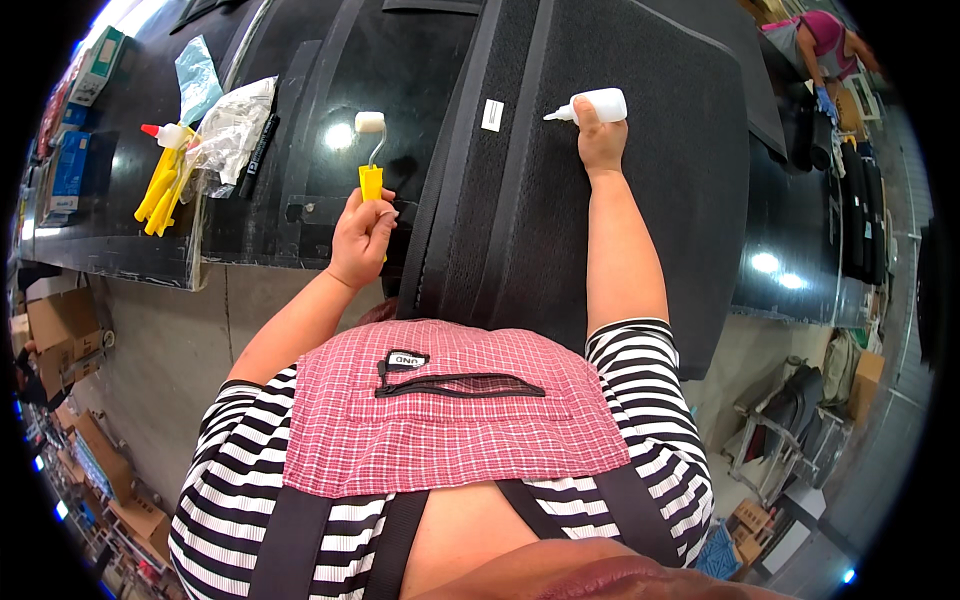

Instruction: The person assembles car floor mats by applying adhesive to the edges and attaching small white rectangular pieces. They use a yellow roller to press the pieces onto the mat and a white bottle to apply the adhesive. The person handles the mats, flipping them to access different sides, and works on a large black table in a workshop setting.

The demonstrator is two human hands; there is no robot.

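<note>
A white squeeze bottle (612,104) lies nearly sideways over a black textured sheet (650,220), its thin nozzle pointing left; whether the tip touches the sheet cannot be told. The right hand (602,145) is wrapped around the bottle. Left of the nozzle, a small white label (492,115) sits on the sheet. Beyond the sheet's left edge, the left hand (362,238) grips a small paint roller (371,182) by its yellow handle, the white roller head pointing away from the person above the dark, glossy surface (420,60). Further left on that surface lie yellow-handled tools (158,195), a red-tipped white bottle (172,135), a crumpled clear bag (240,115), a pale blue wrapper (199,80) and a black marker (259,157). At upper right, a co-worker (808,48) wears a blue glove (827,103).
</note>
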